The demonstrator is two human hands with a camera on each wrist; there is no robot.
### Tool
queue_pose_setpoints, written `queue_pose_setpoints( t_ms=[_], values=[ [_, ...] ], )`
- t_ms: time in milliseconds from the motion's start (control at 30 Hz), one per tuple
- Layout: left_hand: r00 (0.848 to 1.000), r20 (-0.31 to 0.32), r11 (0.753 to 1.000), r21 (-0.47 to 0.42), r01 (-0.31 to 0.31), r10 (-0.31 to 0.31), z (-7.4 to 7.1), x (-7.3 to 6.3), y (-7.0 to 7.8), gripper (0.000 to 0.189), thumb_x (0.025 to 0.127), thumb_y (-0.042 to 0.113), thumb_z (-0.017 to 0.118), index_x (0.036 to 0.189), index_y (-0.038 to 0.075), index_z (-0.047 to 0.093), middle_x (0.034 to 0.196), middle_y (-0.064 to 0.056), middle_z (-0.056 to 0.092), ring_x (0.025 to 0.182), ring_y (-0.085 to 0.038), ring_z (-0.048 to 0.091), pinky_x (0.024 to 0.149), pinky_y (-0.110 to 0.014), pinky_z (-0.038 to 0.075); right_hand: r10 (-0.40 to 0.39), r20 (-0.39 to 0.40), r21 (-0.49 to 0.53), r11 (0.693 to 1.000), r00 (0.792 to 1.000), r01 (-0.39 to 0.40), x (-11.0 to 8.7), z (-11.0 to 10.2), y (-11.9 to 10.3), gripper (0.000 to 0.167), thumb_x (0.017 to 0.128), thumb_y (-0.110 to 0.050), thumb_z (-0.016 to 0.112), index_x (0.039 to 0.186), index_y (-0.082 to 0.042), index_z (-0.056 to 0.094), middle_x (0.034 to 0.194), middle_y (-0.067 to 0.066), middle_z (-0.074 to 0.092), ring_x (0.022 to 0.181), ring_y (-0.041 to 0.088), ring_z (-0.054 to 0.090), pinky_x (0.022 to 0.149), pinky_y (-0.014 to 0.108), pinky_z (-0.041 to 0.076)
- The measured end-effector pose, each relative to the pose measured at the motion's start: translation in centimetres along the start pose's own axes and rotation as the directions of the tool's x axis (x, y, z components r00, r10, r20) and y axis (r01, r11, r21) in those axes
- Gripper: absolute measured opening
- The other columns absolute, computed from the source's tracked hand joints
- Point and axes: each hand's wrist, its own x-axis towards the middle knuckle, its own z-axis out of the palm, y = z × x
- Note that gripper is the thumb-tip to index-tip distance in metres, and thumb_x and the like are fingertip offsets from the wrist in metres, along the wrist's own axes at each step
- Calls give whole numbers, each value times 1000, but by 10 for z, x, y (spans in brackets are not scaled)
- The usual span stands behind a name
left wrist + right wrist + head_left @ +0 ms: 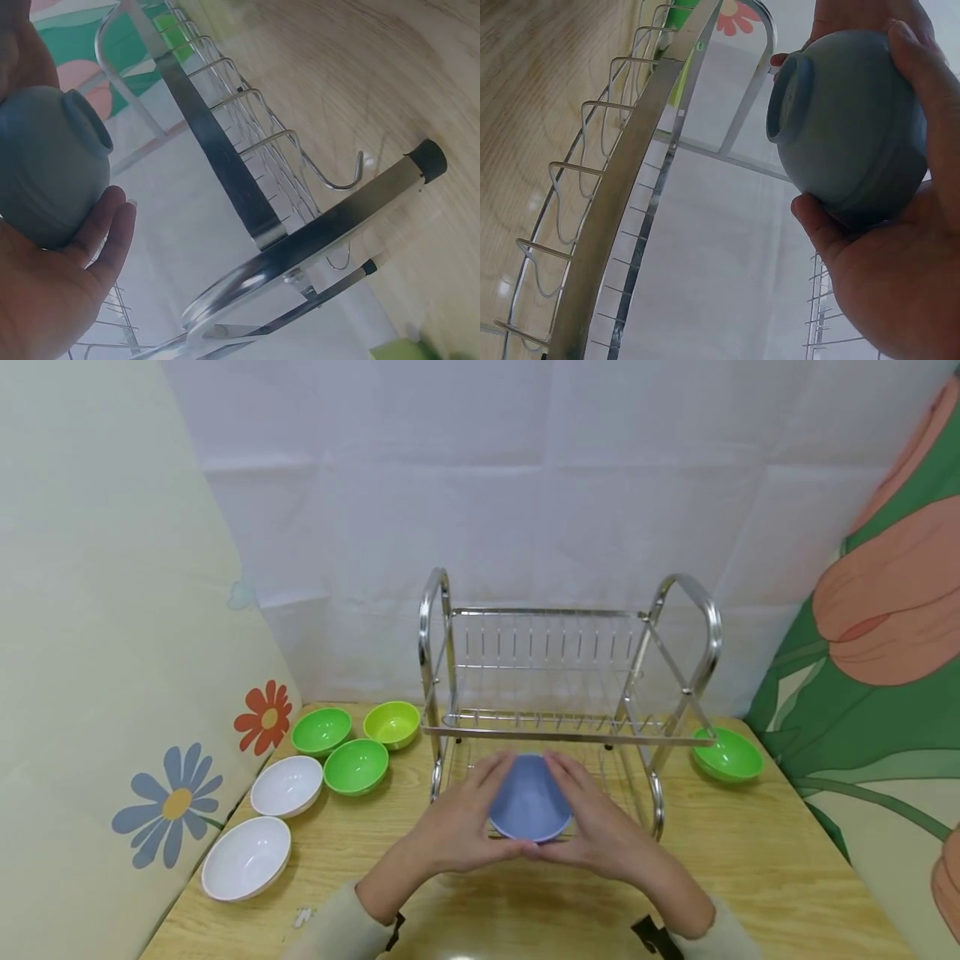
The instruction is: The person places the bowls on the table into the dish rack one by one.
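Observation:
A blue bowl (531, 797) is held up between both hands in front of the dish rack (555, 736), its inside facing the head camera. My left hand (461, 827) grips its left side and my right hand (600, 831) its right side, with the thumbs meeting at the near rim. In the left wrist view the fingers (105, 240) lie along the wall of the bowl (45, 165). The right wrist view shows the foot ring and outer wall of the bowl (862, 127) held between palm and fingers.
The two-tier metal rack stands on the wooden table (757, 860). At left lie a near white bowl (247, 860), a farther white bowl (287, 785), two green bowls (356, 767) and a yellow-green bowl (392, 724). Another green bowl (727, 754) sits right of the rack.

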Motion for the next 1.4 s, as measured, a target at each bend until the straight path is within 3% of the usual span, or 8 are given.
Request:
queue_pose_setpoints(
  t_ms=[300, 500, 667, 833, 933, 1100, 1267, 1400],
  values=[
    [996, -42, 989, -129, 67, -73, -1, 0, -6, 107, 80, 70, 67, 162, 24, 15, 164, -5, 27, 130, -34, 55, 98, -49, 53, 13, 15, 252, 968, 1000, -16, -2, -7, 12, 97, 85, -31, 80, 159, -12, 21, 156, 19, 34, 133, 43, 50, 102, 52, 51],
    [992, -90, 986, -148, 75, -89, -2, 2, -6, 109, 78, 70, 70, 162, 32, 12, 161, 0, 29, 130, -33, 53, 98, -49, 53, 142, 58, 539, 829, 988, -151, 1, -13, 18, 64, 101, -18, 59, 156, -11, 27, 160, 21, 31, 139, 47, 43, 107, 52, 46],
    [990, -109, 986, -151, 73, -90, -1, 2, -4, 109, 77, 68, 72, 161, 32, 13, 160, 1, 30, 129, -31, 54, 96, -47, 54, 312, 10, 614, 748, 950, -252, 6, -7, 14, 46, 107, -29, 46, 148, -10, 42, 151, 15, 46, 133, 34, 52, 109, 53, 44],
    [989, -120, 988, -136, 66, -83, 2, 2, 0, 111, 77, 63, 75, 162, 30, 13, 160, -1, 30, 129, -31, 55, 95, -47, 55, 375, -38, 700, 671, 926, -243, 10, 2, 9, 46, 108, -39, 39, 144, -12, 48, 148, 8, 49, 122, 6, 58, 105, 25, 45],
    [989, -126, 991, -117, 59, -74, 3, 2, 2, 111, 77, 64, 75, 162, 28, 13, 161, -2, 30, 130, -33, 54, 96, -47, 55, 390, -48, 747, 625, 920, -226, 13, 5, 6, 49, 109, -41, 35, 142, -8, 48, 148, 11, 48, 122, 4, 57, 103, 16, 45],
    [990, -130, 994, -97, 44, -57, 3, 3, 4, 112, 77, 68, 73, 162, 25, 13, 161, -3, 28, 131, -32, 54, 96, -47, 55, 426, -67, 739, 629, 902, -242, 15, 8, 1, 48, 109, -39, 36, 140, -8, 51, 141, 13, 54, 120, 17, 57, 99, 18, 47],
    [989, -143, 996, -87, 25, -37, 4, 4, 6, 113, 77, 69, 72, 162, 23, 13, 161, -4, 28, 129, -31, 54, 94, -45, 56, 430, -77, 736, 633, 899, -240, 16, 12, -1, 44, 109, -34, 37, 142, -9, 50, 139, 16, 54, 119, 32, 55, 94, 32, 51],
    [987, -162, 997, -72, 3, -15, 7, 5, 7, 114, 77, 71, 71, 162, 23, 12, 161, -2, 28, 129, -29, 55, 93, -42, 57, 441, -88, 738, 632, 893, -239, 17, 14, -3, 43, 107, -29, 39, 143, -8, 49, 139, 18, 53, 119, 34, 54, 92, 38, 49]
  ],
)
